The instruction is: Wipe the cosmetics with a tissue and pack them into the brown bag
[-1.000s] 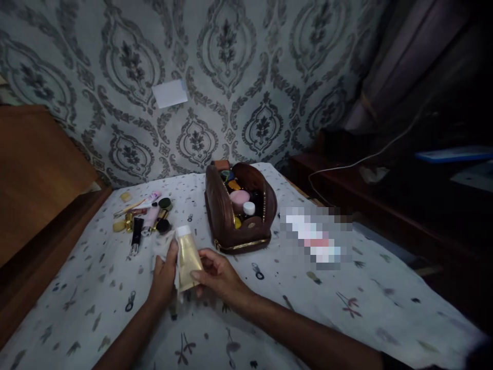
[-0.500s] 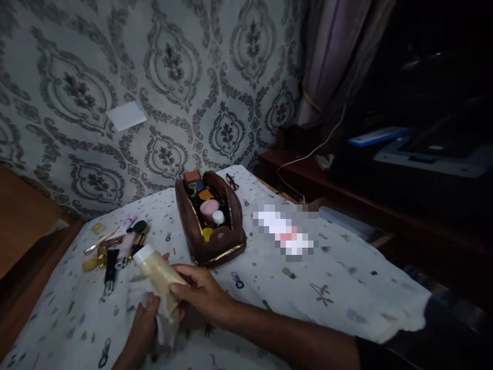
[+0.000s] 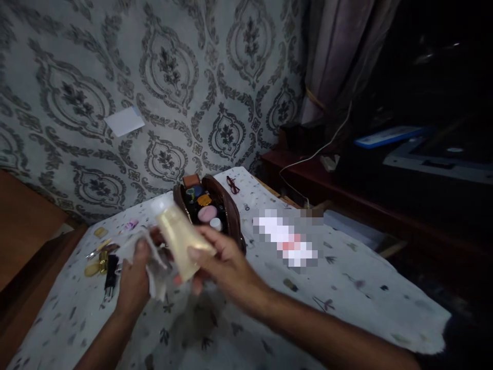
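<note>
My right hand (image 3: 219,259) grips a pale gold tube (image 3: 181,239) with a white cap, tilted with its cap to the upper left. Beside it, my left hand (image 3: 134,275) is closed on a white cloth (image 3: 156,267), close to the tube. An unzipped brown bag (image 3: 231,210) stands behind the tube and my right hand, which hide its front. Inside it show a pink round item (image 3: 207,213), a white cap (image 3: 215,224) and an amber item (image 3: 204,200).
Left on the patterned cloth (image 3: 61,308) lie a black tube (image 3: 111,272), a gold item (image 3: 103,261) and a yellowish round item (image 3: 100,232). Red glasses (image 3: 232,185) rest behind the bag. A blurred-out white and pink item (image 3: 285,236) lies right. A cable (image 3: 316,152) hangs beyond.
The tube has moved up and to the right with my right hand, now in front of the bag. My left hand and the white cloth have risen, covering part of the small items.
</note>
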{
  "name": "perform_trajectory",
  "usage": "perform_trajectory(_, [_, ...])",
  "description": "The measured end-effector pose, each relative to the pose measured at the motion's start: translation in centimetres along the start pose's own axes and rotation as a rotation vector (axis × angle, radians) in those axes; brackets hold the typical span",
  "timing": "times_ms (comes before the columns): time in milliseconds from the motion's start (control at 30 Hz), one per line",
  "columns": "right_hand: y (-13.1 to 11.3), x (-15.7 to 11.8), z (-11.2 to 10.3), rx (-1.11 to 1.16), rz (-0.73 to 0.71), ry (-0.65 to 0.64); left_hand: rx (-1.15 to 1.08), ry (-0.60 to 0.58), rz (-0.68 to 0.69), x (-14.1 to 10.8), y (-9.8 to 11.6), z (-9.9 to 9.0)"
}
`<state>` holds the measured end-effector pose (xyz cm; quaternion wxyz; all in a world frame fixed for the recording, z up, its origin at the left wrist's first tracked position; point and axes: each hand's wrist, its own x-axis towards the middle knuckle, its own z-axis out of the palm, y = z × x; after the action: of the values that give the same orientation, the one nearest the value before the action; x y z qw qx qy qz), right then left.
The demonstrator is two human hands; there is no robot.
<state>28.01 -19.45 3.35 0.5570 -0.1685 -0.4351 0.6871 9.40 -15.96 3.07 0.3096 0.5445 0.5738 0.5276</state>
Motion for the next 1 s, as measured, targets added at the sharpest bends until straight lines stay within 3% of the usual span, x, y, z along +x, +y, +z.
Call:
perform_trajectory(67, [-3.7,0.9,-1.4,-0.239,-0.095,0.091,0.052,-0.046,0.128,1.8,1.6,1.4])
perform_trajectory(133, [-6.8,2.5,-3.1,-0.469,-0.234,0.17,0.33,-0.227,0.496,3.8,3.0,2.6])
perform_trajectory(200, [-9.1,4.6,-4.6,-0.726,-0.334,0.238,0.562,-0.348,0.757,5.5,3.9,3.6])
perform_trajectory(300, [-11.2,8.4,-6.3,-1.075,-0.319,0.239,0.825,-0.397,0.907,7.1,4.0,4.6])
perform_trajectory(467, [-12.8,14.1,-7.3,-1.602,-0.227,0.188,1.075,-0.46,0.874,7.8,3.6,5.4])
perform_trajectory(567, [-13.2,16.6,-7.6,-1.787,-0.141,0.102,1.122,-0.512,0.833,7.8,4.0,5.7])
perform_trajectory(733, [-13.1,19.4,-7.3,-1.753,0.035,-0.082,1.15,-0.539,0.793,7.5,4.9,6.0])
perform_trajectory(1000, [-10.8,22.4,-5.7,-1.472,0.254,-0.163,1.153,-0.616,0.672,7.4,5.6,6.1])
